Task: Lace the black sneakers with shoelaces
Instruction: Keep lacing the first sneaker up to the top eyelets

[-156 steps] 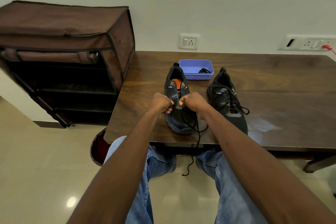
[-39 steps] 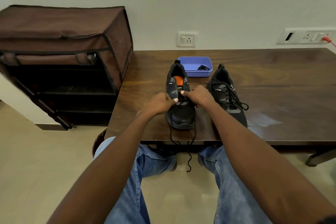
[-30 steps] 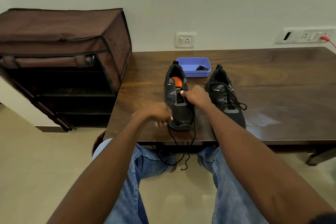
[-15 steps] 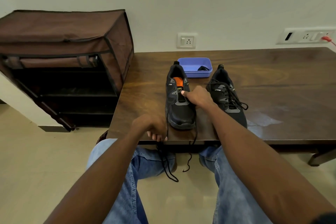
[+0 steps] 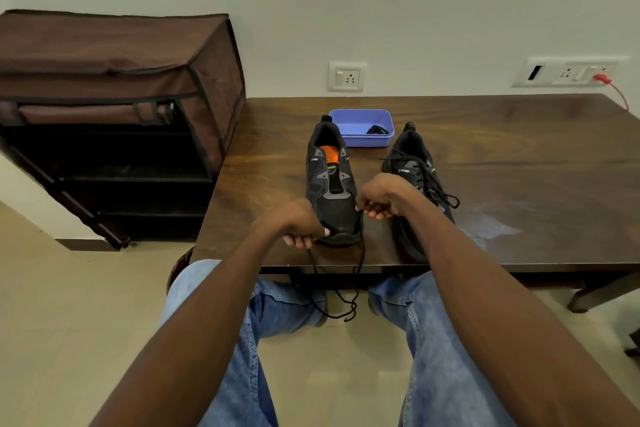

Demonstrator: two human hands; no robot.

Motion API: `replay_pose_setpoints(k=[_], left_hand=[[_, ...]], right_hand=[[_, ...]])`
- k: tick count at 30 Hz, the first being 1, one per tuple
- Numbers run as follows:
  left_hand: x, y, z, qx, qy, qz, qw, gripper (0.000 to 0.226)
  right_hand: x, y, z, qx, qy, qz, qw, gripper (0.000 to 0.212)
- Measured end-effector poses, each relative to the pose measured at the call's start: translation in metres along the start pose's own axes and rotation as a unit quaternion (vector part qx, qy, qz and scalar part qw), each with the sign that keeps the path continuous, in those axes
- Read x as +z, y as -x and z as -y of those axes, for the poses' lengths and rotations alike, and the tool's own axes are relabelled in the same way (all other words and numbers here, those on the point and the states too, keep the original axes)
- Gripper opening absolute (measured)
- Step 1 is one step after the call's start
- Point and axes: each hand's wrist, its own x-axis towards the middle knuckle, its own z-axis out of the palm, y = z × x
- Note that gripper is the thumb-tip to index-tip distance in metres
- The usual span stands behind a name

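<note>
Two black sneakers stand toe-towards-me on the dark wooden table (image 5: 519,156). The left sneaker (image 5: 330,184) has an orange insole and mostly bare eyelets. A black shoelace (image 5: 360,263) runs from its toe end and hangs over the table edge between my knees. My left hand (image 5: 298,224) is at the toe's left side, closed on one strand of that lace. My right hand (image 5: 381,196) is curled at the toe's right side, pinching the other strand. The right sneaker (image 5: 415,184) is laced, with loose ends lying on the table.
A blue plastic tray (image 5: 362,128) with a small black item sits behind the sneakers. A brown fabric shoe rack (image 5: 114,114) stands left of the table. Wall sockets and a red plug (image 5: 604,78) are on the wall behind. My knees in blue jeans are below the table edge.
My left hand has come up from below the table edge to the toe, still holding the lace. My right hand moved from the tongue down to the toe's right side.
</note>
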Motion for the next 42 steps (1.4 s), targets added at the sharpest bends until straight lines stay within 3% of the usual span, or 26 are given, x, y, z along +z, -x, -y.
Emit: replay_pose_setpoints(k=[4, 6, 9, 12, 16, 19, 22, 24, 26, 28, 29, 31, 33, 35, 37, 39, 42], left_hand=[[-0.007, 0.007, -0.006, 0.002, 0.092, -0.155, 0.984, 0.02], [-0.011, 0.014, -0.01, 0.033, 0.204, -0.18, 0.962, 0.015], [-0.013, 0.028, -0.017, 0.103, 0.406, -0.092, 0.903, 0.005], [-0.012, 0.033, -0.022, 0.172, 0.487, 0.05, 0.855, 0.024], [-0.011, 0.043, -0.03, 0.237, 0.504, 0.143, 0.818, 0.041], [-0.017, 0.044, -0.032, 0.21, 0.524, 0.096, 0.82, 0.039], [-0.024, 0.036, -0.023, 0.173, 0.54, 0.023, 0.824, 0.016], [-0.03, 0.028, -0.015, 0.145, 0.547, -0.035, 0.824, 0.011], [-0.034, 0.02, -0.008, 0.106, 0.522, -0.12, 0.838, 0.01], [-0.035, 0.014, -0.003, 0.084, 0.487, -0.169, 0.853, 0.01], [-0.035, 0.012, -0.003, 0.085, 0.477, -0.164, 0.859, 0.01], [-0.031, 0.011, -0.007, 0.105, 0.467, -0.127, 0.869, 0.009], [-0.029, 0.012, -0.012, 0.131, 0.459, -0.098, 0.874, 0.007], [-0.03, 0.009, -0.01, 0.141, 0.455, -0.087, 0.875, 0.006], [-0.033, 0.006, -0.004, 0.128, 0.46, -0.091, 0.874, 0.005], [-0.037, 0.004, 0.005, 0.106, 0.476, -0.107, 0.866, 0.005], [-0.042, 0.0, 0.014, 0.065, 0.494, -0.157, 0.852, 0.008]], right_hand=[[-0.006, 0.01, -0.004, -0.016, -0.09, -0.011, 0.996, 0.016], [-0.012, 0.019, -0.006, -0.075, -0.18, 0.004, 0.981, 0.014], [-0.02, 0.032, -0.007, -0.226, -0.328, 0.072, 0.914, 0.013], [-0.022, 0.041, -0.005, -0.32, -0.405, 0.149, 0.843, 0.026], [-0.021, 0.043, -0.003, -0.348, -0.404, 0.111, 0.839, 0.024], [-0.026, 0.036, -0.005, -0.312, -0.421, 0.014, 0.852, 0.016], [-0.035, 0.018, -0.011, -0.161, -0.367, -0.208, 0.892, 0.011], [-0.044, 0.008, -0.022, -0.074, -0.232, -0.349, 0.905, 0.02], [-0.046, 0.007, -0.029, -0.042, -0.07, -0.417, 0.905, 0.022], [-0.038, 0.012, -0.025, -0.088, 0.037, -0.435, 0.895, 0.02], [-0.034, 0.013, -0.02, -0.146, 0.03, -0.409, 0.9, 0.021], [-0.019, 0.023, -0.003, -0.254, -0.076, -0.241, 0.934, 0.03], [-0.004, 0.03, 0.01, -0.293, -0.076, -0.074, 0.95, 0.035], [0.004, 0.028, 0.014, -0.297, -0.044, -0.023, 0.954, 0.018], [0.0, 0.026, 0.013, -0.274, -0.07, -0.073, 0.956, 0.012], [-0.012, 0.02, 0.007, -0.197, -0.048, -0.209, 0.957, 0.019], [-0.026, 0.015, -0.006, -0.067, 0.098, -0.405, 0.907, 0.015]])
